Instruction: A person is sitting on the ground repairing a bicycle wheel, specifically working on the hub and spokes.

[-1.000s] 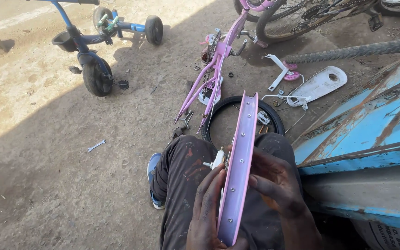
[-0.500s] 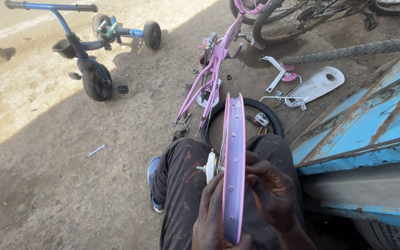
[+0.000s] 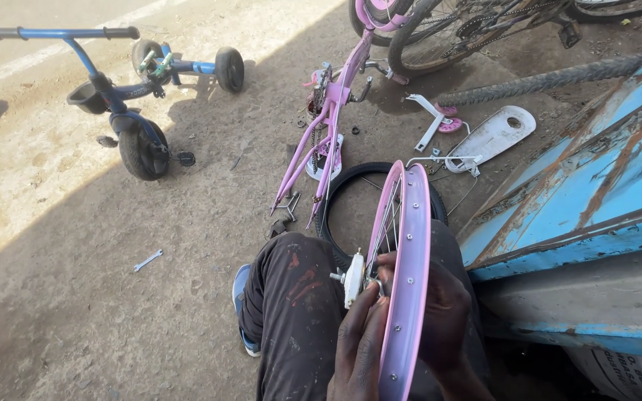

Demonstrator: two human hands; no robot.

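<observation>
rim (image 3: 408,275) btwn hands, tyre (image 3: 339,215) behind, trike (image 3: 124,89) left

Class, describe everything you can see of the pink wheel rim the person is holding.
The pink wheel rim stands on edge over the person's lap, seen almost edge-on. It looks like painted metal, glossy, with small spoke heads dotted along its inner channel. It carries no tyre. Thin silver spokes run to a white hub with a short axle stub. The left hand grips it on the hub side, the right hand on the other. A black tyre lies on the ground behind.
</observation>
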